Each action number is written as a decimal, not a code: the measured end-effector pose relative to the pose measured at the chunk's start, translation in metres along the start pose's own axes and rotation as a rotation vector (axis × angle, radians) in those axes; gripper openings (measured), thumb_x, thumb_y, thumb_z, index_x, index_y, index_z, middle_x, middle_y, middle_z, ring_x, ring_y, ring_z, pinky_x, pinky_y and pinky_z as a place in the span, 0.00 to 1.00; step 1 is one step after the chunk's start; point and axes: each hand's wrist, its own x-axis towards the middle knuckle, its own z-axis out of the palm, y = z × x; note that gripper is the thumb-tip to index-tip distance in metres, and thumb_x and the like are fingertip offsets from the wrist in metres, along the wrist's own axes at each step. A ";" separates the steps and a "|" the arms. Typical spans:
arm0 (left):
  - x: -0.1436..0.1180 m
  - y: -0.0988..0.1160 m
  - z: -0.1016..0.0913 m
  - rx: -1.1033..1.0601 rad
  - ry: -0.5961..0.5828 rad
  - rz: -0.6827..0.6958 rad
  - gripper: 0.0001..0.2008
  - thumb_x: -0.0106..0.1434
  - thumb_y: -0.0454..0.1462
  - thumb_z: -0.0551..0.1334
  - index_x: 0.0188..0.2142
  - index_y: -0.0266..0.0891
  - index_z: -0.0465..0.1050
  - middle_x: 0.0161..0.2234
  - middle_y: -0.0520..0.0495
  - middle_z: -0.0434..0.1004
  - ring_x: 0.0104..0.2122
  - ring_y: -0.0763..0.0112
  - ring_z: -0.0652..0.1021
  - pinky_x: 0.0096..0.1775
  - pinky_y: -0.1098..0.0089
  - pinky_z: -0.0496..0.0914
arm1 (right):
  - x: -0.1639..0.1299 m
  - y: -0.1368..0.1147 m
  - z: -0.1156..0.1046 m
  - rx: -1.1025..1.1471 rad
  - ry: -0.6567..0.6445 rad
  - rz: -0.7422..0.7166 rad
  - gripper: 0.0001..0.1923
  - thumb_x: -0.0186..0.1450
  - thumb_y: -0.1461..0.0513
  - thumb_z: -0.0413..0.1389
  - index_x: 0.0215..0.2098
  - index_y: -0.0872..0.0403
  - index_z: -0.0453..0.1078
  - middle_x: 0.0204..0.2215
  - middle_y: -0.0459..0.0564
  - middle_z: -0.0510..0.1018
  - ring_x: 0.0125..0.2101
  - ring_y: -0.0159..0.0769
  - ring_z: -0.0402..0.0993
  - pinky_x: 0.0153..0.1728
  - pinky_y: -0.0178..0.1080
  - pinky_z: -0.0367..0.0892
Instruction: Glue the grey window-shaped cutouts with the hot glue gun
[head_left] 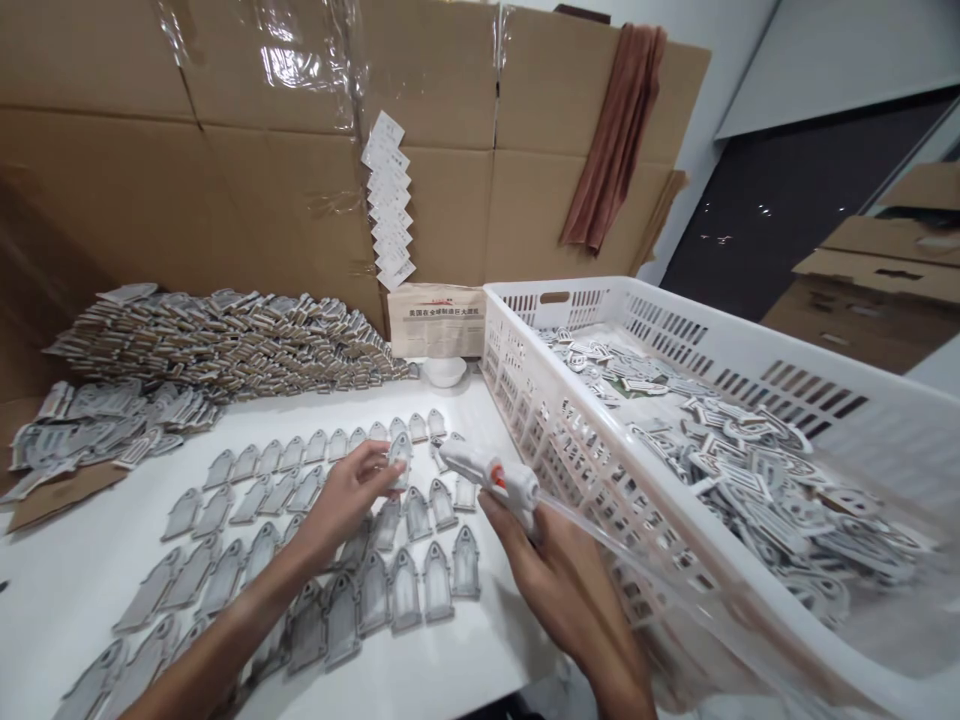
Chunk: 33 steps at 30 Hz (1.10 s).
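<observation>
My left hand pinches a small grey arch-shaped piece, holding it upright above the table. A white air blow gun or glue gun with an orange part would look alike, but a clear rod-like line trails from its back; I call it a white glue gun. My right hand is wrapped round its handle, and its nozzle points left, close to the held piece. Below and around both hands, several rows of matching arch-shaped pieces lie on the white table. My left forearm hides some of them.
A white plastic basket of loose grey pieces stands at the right. Stacked pieces line the back left, before a cardboard wall. A small white bowl sits near a folded newspaper.
</observation>
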 end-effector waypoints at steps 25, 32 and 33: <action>-0.034 0.003 -0.006 -0.199 -0.002 -0.086 0.29 0.61 0.54 0.75 0.52 0.42 0.72 0.28 0.57 0.79 0.24 0.64 0.84 0.36 0.64 0.81 | 0.012 0.028 0.040 0.087 -0.159 0.072 0.22 0.79 0.45 0.52 0.47 0.49 0.82 0.40 0.51 0.88 0.43 0.46 0.85 0.45 0.38 0.72; -0.040 -0.011 0.002 -0.261 0.052 -0.128 0.31 0.59 0.56 0.75 0.53 0.43 0.71 0.30 0.53 0.82 0.20 0.63 0.82 0.24 0.66 0.77 | 0.015 0.048 0.050 0.126 -0.204 0.126 0.26 0.77 0.42 0.53 0.46 0.50 0.84 0.42 0.55 0.88 0.46 0.50 0.85 0.50 0.41 0.75; -0.041 -0.012 0.002 -0.269 0.071 -0.129 0.31 0.59 0.56 0.75 0.53 0.43 0.71 0.30 0.53 0.82 0.19 0.64 0.81 0.23 0.67 0.76 | 0.014 0.052 0.053 0.109 -0.205 0.150 0.28 0.76 0.40 0.53 0.47 0.50 0.84 0.42 0.56 0.88 0.46 0.50 0.85 0.50 0.41 0.75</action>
